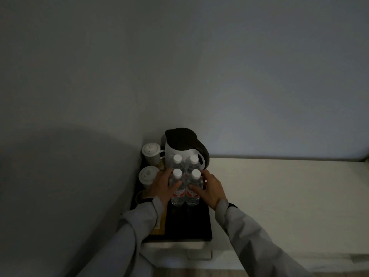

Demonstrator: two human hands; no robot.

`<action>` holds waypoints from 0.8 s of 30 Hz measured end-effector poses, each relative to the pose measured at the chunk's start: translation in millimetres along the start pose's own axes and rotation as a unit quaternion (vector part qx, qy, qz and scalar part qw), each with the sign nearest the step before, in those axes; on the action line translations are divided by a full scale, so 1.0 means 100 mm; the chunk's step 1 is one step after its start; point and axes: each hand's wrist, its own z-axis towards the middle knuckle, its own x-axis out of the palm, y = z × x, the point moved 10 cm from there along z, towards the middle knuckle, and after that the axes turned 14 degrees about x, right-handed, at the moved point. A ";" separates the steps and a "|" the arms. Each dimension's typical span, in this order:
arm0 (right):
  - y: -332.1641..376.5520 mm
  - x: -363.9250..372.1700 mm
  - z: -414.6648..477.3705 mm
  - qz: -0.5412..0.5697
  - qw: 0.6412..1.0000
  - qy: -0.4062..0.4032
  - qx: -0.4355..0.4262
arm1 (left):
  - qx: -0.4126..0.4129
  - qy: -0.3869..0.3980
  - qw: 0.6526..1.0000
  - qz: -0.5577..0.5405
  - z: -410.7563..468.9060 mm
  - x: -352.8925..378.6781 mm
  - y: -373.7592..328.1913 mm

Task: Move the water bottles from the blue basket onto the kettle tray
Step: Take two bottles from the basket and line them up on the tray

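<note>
Several clear water bottles with white caps stand upright in a tight block on the black kettle tray (189, 226), just in front of the white kettle (179, 148) with its dark lid. My left hand (162, 188) wraps the front left bottle (177, 196). My right hand (209, 188) wraps the front right bottle (194, 193). Both front bottles carry red and white labels and rest on the tray. Two more bottles (177, 159) stand behind them against the kettle. The blue basket is not in view.
Two lidded white cups (150, 151) stand at the tray's left edge, close to my left hand. The tray sits on a white counter (279, 196) against a wall, in a corner on the left. The scene is dim.
</note>
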 end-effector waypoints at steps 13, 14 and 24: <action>0.01 -0.01 0.00 -0.015 1.000 0.009 0.000 | -0.011 0.018 1.000 0.005 0.03 0.04 0.08; 0.02 -0.01 0.00 -0.019 1.000 0.016 -0.008 | -0.009 0.017 1.000 0.005 0.03 0.04 0.08; 0.06 0.00 -0.05 -0.018 0.999 0.032 -0.034 | 0.000 0.007 1.000 -0.006 0.00 0.05 0.08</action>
